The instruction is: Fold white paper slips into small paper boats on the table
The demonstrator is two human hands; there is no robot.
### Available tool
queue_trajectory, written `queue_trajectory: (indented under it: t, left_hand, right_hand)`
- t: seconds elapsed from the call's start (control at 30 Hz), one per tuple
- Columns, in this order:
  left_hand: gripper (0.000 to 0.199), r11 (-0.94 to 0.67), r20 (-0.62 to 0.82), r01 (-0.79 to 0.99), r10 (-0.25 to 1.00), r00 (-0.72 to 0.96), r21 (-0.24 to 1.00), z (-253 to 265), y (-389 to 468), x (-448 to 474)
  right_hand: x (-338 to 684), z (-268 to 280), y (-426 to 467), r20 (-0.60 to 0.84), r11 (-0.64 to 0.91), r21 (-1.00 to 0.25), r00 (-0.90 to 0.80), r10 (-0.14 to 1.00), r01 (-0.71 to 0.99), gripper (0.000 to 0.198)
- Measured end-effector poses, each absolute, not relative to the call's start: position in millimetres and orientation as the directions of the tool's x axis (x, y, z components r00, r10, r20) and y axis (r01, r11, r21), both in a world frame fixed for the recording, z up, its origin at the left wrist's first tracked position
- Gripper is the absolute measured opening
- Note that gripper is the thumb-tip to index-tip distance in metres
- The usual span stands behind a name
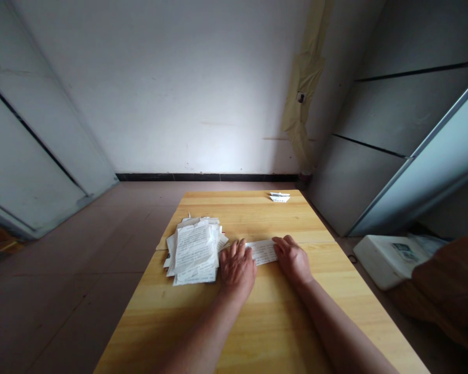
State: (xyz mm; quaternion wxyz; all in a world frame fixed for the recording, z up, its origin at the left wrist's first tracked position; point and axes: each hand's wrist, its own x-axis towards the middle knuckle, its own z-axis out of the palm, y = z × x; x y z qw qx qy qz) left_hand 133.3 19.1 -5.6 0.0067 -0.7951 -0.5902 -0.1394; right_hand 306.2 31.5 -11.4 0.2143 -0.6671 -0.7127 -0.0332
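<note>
- Strip (264, 251) on the table (273, 327), right of the paper pile (195, 249).
- Left hand (238, 264), loosely open, on its left end.
- Right hand (293, 261) curled at the other; can't tell its grip.

Wooden table (159, 327) and tiled floor (89, 244) suggest a home.

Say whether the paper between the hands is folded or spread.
Apparently folded: the printed paper lies as a narrow, straight-edged strip; its layers aren't distinguishable.
</note>
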Motion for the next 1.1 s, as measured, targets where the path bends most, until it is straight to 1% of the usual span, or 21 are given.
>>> queue_trajectory:
  t: [0.03, 0.1, 0.17, 0.23, 0.3, 0.43, 0.67, 0.87, 0.93, 1.03, 1.1]
  left_hand:
    - [0.025, -0.299, 0.224, 0.942, 0.939, 0.262, 0.152, -6, 19, 133]
    - [0.023, -0.288, 0.216, 0.946, 0.943, 0.254, 0.146, -5, 20, 133]
    - [0.022, -0.285, 0.216, 0.948, 0.943, 0.252, 0.139, -5, 20, 133]
    - [0.022, -0.288, 0.223, 0.948, 0.941, 0.254, 0.137, -4, 20, 132]
    - [0.020, -0.288, 0.231, 0.948, 0.940, 0.252, 0.138, -4, 20, 131]
    - [0.019, -0.277, 0.246, 0.950, 0.940, 0.236, 0.145, -5, 20, 131]
    - [0.020, -0.288, 0.272, 0.944, 0.933, 0.237, 0.163, -9, 21, 131]
    - [0.019, -0.288, 0.289, 0.942, 0.929, 0.232, 0.170, -10, 21, 132]
    - [0.019, -0.293, 0.296, 0.940, 0.926, 0.235, 0.172, -10, 21, 132]
    - [0.018, -0.303, 0.312, 0.937, 0.920, 0.240, 0.173, -10, 21, 132]
    - [0.017, -0.303, 0.322, 0.937, 0.917, 0.237, 0.173, -10, 21, 131]
  right_hand:
    - [306, -10, 29, 0.404, 0.190, -0.256, -0.074, 0.912, 0.948, 0.022]
    - [303, -8, 23, 0.488, 0.414, -0.231, -0.263, 0.832, 0.880, 0.020]
    - [296, -5, 16, 0.497, 0.598, -0.184, -0.451, 0.742, 0.780, 0.020]
    - [290, -4, 11, 0.471, 0.675, -0.164, -0.544, 0.694, 0.720, 0.021]
    - [287, -6, 8, 0.446, 0.686, -0.157, -0.569, 0.691, 0.710, 0.024]
    - [294, -13, 6, 0.437, 0.644, -0.163, -0.530, 0.727, 0.747, 0.024]
    - [322, -12, -3, 0.421, 0.502, -0.187, -0.393, 0.818, 0.844, 0.018]
    - [321, -5, -4, 0.351, 0.391, -0.131, -0.326, 0.878, 0.911, 0.019]
    - [313, -3, -1, 0.388, 0.432, -0.126, -0.357, 0.850, 0.893, 0.019]
    - [299, -4, 7, 0.444, 0.553, -0.133, -0.449, 0.775, 0.823, 0.019]
    - [293, -9, 12, 0.434, 0.561, -0.160, -0.452, 0.779, 0.812, 0.013]
